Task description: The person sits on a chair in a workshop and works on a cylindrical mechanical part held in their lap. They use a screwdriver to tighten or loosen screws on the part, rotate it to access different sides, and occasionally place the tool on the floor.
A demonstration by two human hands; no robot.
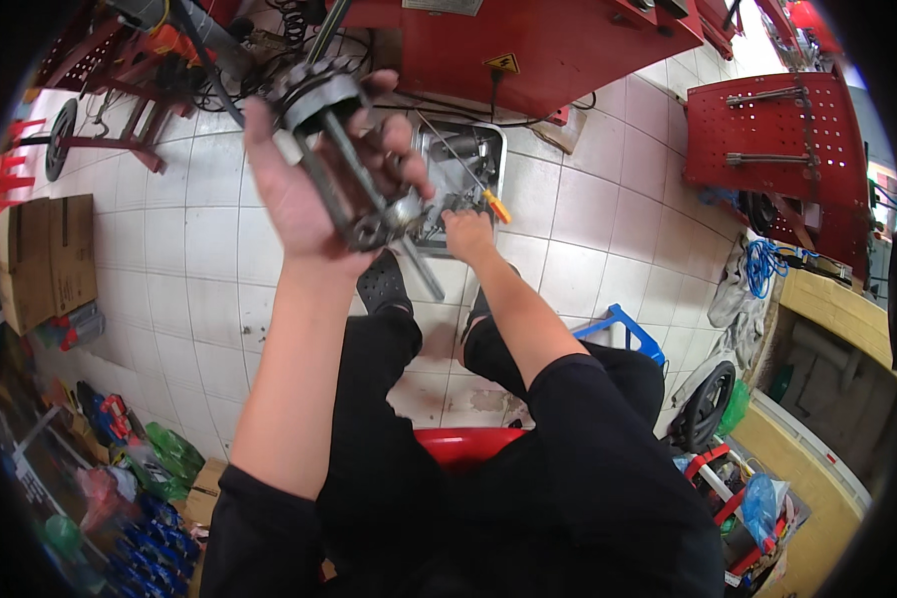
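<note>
My left hand (309, 199) is raised, its fingers wrapped around a grey metal assembly (344, 159). This has a toothed ring at its upper end, long parallel rods and a shaft sticking out below. Lower down, my right hand (468, 234) reaches into a shallow metal tray (498, 149) on the floor. Its fingers curl down among the greasy metal parts (458, 179) there; what they grip, if anything, is hidden. Just beside that hand lies a long screwdriver (496, 205) with a yellow and orange handle, its shaft slanting across the tray.
A red machine cabinet (538, 55) stands beyond the tray, with a cable at its base. Cardboard boxes (50, 259) stand at left, a red perforated rack (767, 149) at right. A blue stool-like frame (623, 334) is near my right knee. I sit on a red seat (463, 444).
</note>
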